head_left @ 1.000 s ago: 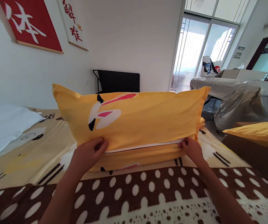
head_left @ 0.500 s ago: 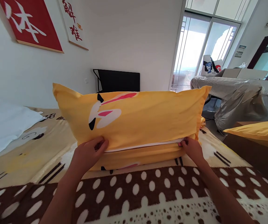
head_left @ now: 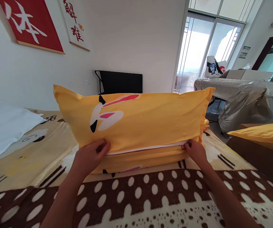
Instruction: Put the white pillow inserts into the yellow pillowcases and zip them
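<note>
A plump yellow pillow (head_left: pixel 155 117) with a white-and-pink rabbit print stands on its edge on the bed, facing me. A white zipper (head_left: pixel 146 148) runs along its lower side, with a fold of yellow cloth beneath it. My left hand (head_left: pixel 92 155) pinches the pillowcase at the zipper's left part, thumb and fingers closed on the fabric. At the zipper's right end my right hand (head_left: pixel 195 152) is closed in a pinch at the edge of the pillowcase. Whether its fingertips hold the zipper pull or only cloth is too small to tell.
A brown and cream patterned blanket (head_left: pixel 150 196) covers the bed. White bedding (head_left: pixel 5 126) lies at the left. Another yellow pillow (head_left: pixel 264 134) rests on a brown box at the right. Behind stand a black panel (head_left: pixel 122 83) and a plastic-covered table (head_left: pixel 243 91).
</note>
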Available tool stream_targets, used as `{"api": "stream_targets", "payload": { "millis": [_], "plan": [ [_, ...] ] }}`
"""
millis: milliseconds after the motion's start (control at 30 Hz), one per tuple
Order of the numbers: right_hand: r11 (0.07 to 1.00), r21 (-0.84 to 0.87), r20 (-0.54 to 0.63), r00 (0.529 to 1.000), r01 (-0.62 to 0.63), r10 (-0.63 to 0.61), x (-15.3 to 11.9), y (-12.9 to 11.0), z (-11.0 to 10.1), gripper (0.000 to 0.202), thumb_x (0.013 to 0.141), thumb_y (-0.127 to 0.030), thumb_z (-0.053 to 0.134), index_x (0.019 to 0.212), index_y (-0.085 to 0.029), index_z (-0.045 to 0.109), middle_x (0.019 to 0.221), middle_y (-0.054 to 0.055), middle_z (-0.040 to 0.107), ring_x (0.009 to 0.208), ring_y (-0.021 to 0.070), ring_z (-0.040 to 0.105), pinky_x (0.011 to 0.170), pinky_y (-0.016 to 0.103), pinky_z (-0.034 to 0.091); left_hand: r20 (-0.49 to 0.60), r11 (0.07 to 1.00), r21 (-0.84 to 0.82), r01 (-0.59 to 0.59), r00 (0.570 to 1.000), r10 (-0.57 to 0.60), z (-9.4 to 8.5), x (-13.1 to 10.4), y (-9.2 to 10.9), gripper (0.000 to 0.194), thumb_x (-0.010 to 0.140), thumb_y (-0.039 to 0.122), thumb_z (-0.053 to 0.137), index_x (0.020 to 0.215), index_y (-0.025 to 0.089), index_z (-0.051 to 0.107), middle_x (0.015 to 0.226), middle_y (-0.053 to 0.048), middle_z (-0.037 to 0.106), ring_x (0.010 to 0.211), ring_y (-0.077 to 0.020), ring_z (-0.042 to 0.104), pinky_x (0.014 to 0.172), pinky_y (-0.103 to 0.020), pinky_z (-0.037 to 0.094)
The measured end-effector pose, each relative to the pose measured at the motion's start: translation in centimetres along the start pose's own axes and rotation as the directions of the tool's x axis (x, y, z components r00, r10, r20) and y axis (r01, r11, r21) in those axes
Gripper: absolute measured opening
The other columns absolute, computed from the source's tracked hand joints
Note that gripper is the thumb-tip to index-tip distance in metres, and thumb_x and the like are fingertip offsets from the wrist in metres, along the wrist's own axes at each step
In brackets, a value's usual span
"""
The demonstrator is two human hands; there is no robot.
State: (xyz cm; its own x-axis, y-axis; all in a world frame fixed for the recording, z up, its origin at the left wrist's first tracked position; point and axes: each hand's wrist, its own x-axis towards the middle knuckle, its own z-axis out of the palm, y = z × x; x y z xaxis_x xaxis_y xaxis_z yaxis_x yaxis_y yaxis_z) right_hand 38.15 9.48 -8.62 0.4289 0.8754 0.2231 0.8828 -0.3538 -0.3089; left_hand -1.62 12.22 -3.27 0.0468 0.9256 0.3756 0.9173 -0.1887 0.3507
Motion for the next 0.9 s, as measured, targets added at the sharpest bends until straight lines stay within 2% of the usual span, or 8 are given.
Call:
{"api": "stream_targets", "payload": {
  "millis": [533, 633, 667, 700, 767, 800, 833, 900],
  "plan": [
    [1.0, 0.018, -0.024, 1.0, 0.002, -0.002, -0.1, 0.0, -0.1, 0.026, 0.084, -0.033, 0.043, 0.075, -0.018, 0.062, 0.073, 0.007, 0.065, 0.071, 0.0195, 0.058, 0.053, 0.026, 0.025, 0.039, 1.0, 0.004, -0.012, 0.999, 0.012, -0.6, 0.1, -0.1, 0.039, 0.079, 0.052, 0.035, 0.06, 0.021, 0.049, 0.055, 0.001, 0.051, 0.058, -0.0144, 0.047, 0.057, -0.025, 0.031],
    [0.997, 0.071, -0.147, 0.989, 0.012, -0.001, -0.4, 0.1, -0.3, 0.024, 0.082, -0.033, 0.045, 0.072, -0.019, 0.062, 0.068, 0.006, 0.063, 0.068, 0.0199, 0.058, 0.055, 0.027, 0.03, 0.075, 1.0, 0.003, -0.024, 0.997, 0.023, -0.8, 0.1, -0.1, 0.039, 0.08, 0.052, 0.034, 0.059, 0.02, 0.046, 0.055, 0.001, 0.049, 0.059, -0.0149, 0.047, 0.058, -0.026, 0.03],
    [0.992, 0.108, -0.255, 0.967, 0.059, -0.03, -0.5, 0.1, -0.4, 0.023, 0.082, -0.032, 0.045, 0.074, -0.018, 0.062, 0.07, 0.006, 0.064, 0.069, 0.02, 0.058, 0.058, 0.027, 0.034, 0.092, 1.0, -0.003, -0.03, 0.995, 0.03, -0.9, 0.1, -0.2, 0.04, 0.08, 0.052, 0.033, 0.059, 0.02, 0.045, 0.055, 0.001, 0.048, 0.059, -0.0149, 0.046, 0.058, -0.026, 0.03],
    [0.981, 0.133, -0.385, 0.919, 0.143, -0.082, -0.7, 0.0, -0.6, 0.023, 0.082, -0.031, 0.045, 0.08, -0.017, 0.063, 0.077, 0.008, 0.065, 0.074, 0.0206, 0.059, 0.063, 0.028, 0.037, 0.109, 0.999, -0.016, -0.039, 0.993, 0.041, -1.0, 0.1, -0.2, 0.041, 0.081, 0.053, 0.033, 0.059, 0.02, 0.044, 0.054, 0.001, 0.046, 0.058, -0.0146, 0.045, 0.057, -0.026, 0.03],
    [0.923, 0.084, -0.611, 0.751, 0.375, -0.249, -1.2, -0.3, -1.0, 0.029, 0.084, -0.032, 0.046, 0.101, -0.015, 0.062, 0.102, 0.014, 0.064, 0.094, 0.0232, 0.059, 0.079, 0.032, 0.04, 0.15, 0.996, -0.065, -0.067, 0.986, 0.076, -1.3, 0.0, -0.4, 0.044, 0.082, 0.054, 0.035, 0.056, 0.02, 0.038, 0.053, 0.002, 0.039, 0.055, -0.0132, 0.041, 0.055, -0.026, 0.028],
    [0.873, 0.01, -0.655, 0.663, 0.487, -0.362, -1.5, -0.6, -1.2, 0.036, 0.084, -0.034, 0.048, 0.113, -0.015, 0.057, 0.116, 0.016, 0.059, 0.106, 0.0249, 0.055, 0.087, 0.035, 0.038, 0.174, 0.991, -0.104, -0.082, 0.98, 0.1, -1.5, 0.0, -0.5, 0.045, 0.082, 0.056, 0.036, 0.054, 0.019, 0.035, 0.053, 0.002, 0.035, 0.054, -0.0124, 0.039, 0.054, -0.026, 0.027],
    [0.812, -0.069, -0.639, 0.599, 0.58, -0.482, -1.8, -0.9, -1.4, 0.045, 0.084, -0.037, 0.05, 0.124, -0.016, 0.051, 0.128, 0.017, 0.052, 0.117, 0.0266, 0.049, 0.093, 0.038, 0.034, 0.203, 0.984, -0.151, -0.093, 0.971, 0.123, -1.7, -0.1, -0.6, 0.047, 0.082, 0.057, 0.037, 0.054, 0.019, 0.032, 0.053, 0.003, 0.031, 0.052, -0.0115, 0.035, 0.053, -0.026, 0.026],
    [0.691, -0.171, -0.492, 0.546, 0.703, -0.678, -2.5, -1.6, -1.6, 0.063, 0.082, -0.045, 0.056, 0.137, -0.021, 0.038, 0.142, 0.016, 0.04, 0.128, 0.0288, 0.039, 0.098, 0.042, 0.028, 0.278, 0.962, -0.259, -0.092, 0.946, 0.165, -2.1, -0.3, -0.8, 0.049, 0.081, 0.057, 0.042, 0.054, 0.019, 0.028, 0.055, 0.003, 0.024, 0.052, -0.0101, 0.029, 0.052, -0.026, 0.022]
  ]
}}
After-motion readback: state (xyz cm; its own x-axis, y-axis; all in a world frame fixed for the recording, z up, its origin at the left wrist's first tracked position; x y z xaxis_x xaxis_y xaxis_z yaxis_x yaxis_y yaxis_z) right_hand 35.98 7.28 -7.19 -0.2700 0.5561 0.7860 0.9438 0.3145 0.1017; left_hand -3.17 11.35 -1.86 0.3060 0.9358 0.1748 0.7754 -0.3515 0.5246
